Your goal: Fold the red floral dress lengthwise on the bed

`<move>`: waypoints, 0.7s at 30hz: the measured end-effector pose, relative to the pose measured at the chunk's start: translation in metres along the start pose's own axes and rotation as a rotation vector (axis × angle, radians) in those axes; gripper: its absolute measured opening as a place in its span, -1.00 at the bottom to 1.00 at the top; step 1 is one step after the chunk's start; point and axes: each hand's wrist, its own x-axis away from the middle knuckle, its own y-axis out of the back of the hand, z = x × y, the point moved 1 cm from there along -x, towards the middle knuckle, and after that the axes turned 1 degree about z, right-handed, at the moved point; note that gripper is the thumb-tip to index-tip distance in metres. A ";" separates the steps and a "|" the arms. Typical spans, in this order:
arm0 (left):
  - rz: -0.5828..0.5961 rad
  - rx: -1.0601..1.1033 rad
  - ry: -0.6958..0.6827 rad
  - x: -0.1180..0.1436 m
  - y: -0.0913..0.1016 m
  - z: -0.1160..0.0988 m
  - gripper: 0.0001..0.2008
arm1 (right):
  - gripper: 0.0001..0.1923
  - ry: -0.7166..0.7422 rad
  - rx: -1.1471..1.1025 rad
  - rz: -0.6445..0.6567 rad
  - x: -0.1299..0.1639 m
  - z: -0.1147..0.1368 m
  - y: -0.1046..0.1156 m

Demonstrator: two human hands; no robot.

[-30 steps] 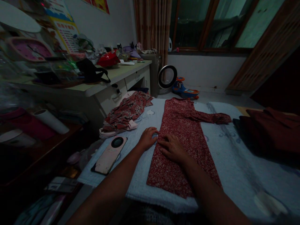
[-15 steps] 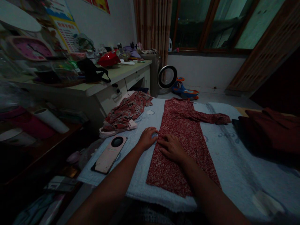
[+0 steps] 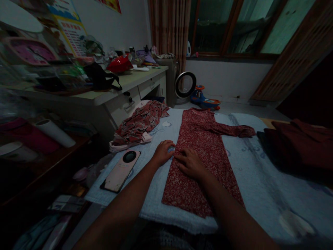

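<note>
One red garment (image 3: 200,149) lies on the blue sheet (image 3: 244,173), sleeve out right; the left grip (image 3: 164,152) curls at its edge, the right grip (image 3: 191,164) rests on top, fingers parted; pinching cloth or not, I can't tell. Over on the desk (image 3: 130,83), a red bag (image 3: 120,64), contents hidden; below, a closed drawer (image 3: 146,89), and something dark blue (image 3: 159,100) in the open compartment (image 3: 154,92).

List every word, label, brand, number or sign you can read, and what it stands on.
Nothing reads clearly.
Wall poster: printed lines, too blurred to read.
Pink clock: dial marks, too blurred to read.
Phone: faint marking below its camera ring, too small.
</note>
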 end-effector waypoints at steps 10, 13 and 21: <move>0.008 -0.002 -0.007 -0.001 -0.001 0.001 -0.72 | -0.61 -0.005 0.005 0.013 -0.001 0.001 0.001; 0.008 0.000 -0.009 -0.001 0.000 0.001 -0.72 | -0.62 -0.006 -0.002 0.016 -0.001 0.000 0.002; 0.011 -0.008 -0.007 0.000 0.000 0.000 -0.73 | -0.62 -0.005 -0.009 0.016 -0.002 0.000 0.002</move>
